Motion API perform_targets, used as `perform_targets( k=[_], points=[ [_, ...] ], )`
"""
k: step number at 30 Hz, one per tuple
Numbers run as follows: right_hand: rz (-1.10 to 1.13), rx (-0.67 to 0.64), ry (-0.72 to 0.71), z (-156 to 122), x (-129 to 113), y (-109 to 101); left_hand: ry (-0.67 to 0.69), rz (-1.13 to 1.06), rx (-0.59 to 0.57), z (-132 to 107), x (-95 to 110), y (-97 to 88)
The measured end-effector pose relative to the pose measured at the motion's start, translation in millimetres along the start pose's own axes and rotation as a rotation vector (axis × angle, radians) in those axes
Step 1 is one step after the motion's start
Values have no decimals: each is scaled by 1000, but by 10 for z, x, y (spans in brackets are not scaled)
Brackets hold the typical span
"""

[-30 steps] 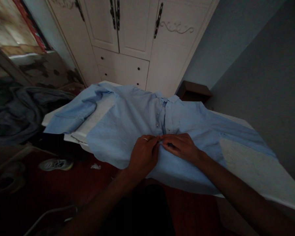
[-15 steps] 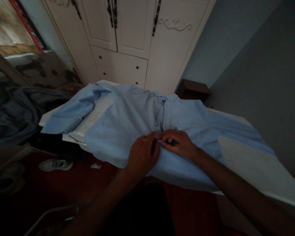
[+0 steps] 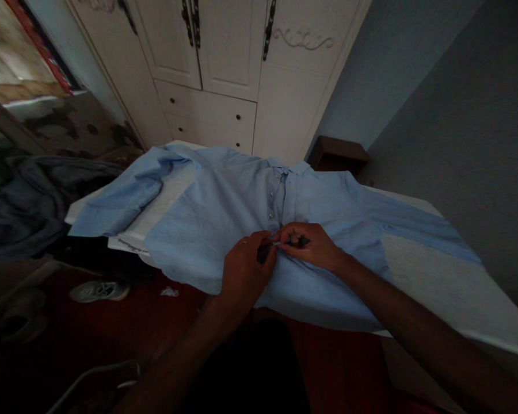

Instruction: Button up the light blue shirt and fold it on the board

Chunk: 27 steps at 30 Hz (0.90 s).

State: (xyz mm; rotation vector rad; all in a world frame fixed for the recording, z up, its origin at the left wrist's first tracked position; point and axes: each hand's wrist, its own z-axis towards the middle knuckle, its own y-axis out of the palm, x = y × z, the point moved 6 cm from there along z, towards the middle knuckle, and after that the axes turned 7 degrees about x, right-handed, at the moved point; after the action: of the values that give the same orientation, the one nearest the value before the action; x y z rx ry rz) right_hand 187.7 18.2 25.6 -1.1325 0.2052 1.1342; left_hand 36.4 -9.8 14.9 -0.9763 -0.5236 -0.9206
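From where I stand, the blue shirt (image 3: 216, 201) lies spread face up along the white table (image 3: 431, 270), a sleeve towards each of the table's ends and the collar (image 3: 300, 168) by its far edge, in front of the wardrobe (image 3: 293, 92). Over the table's middle, the left hand (image 3: 248, 264) pinches the shirt's front, thumb and fingers drawn narrow, and the right hand (image 3: 306, 244) grips the cloth in the same tight way just beside it, the fingertips almost meeting. In this dim light I can't quite tell whether a button sits between them. The shirt looks light and soft, with thin cloth that would bunch and crease under a careless tug and could slide on the table if pulled from one side. The front edge, probably doubled and a little stiffer, seems the best place to hold, close beside the buttons (image 3: 271, 205) in small pinches. Those are little and likely smooth, so they might slip from the fingers; their thread is perhaps the only fragile part. For lifting, I'd favour both shoulders.
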Motion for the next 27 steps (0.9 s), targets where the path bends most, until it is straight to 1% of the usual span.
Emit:
perform_targets(
  k=[6, 11, 15, 18, 20, 27],
  points=[
    [74, -24, 126, 8, 120, 26, 14, -24, 46, 7, 0, -21],
    [213, -35, 262, 12, 166, 43, 28, 13, 41, -2, 11, -22],
    [255, -32, 283, 14, 163, 47, 59, 56, 59, -20, 25, -35],
    [234, -22, 230, 10, 137, 38, 113, 79, 87, -43, 36, -43],
    [202, -2, 161, 1, 91, 15, 175, 75, 107, -65, 52, -50],
    [-45, 55, -209, -85, -215, -62, 438, -20, 190, -161, 134, -97]
  ],
)
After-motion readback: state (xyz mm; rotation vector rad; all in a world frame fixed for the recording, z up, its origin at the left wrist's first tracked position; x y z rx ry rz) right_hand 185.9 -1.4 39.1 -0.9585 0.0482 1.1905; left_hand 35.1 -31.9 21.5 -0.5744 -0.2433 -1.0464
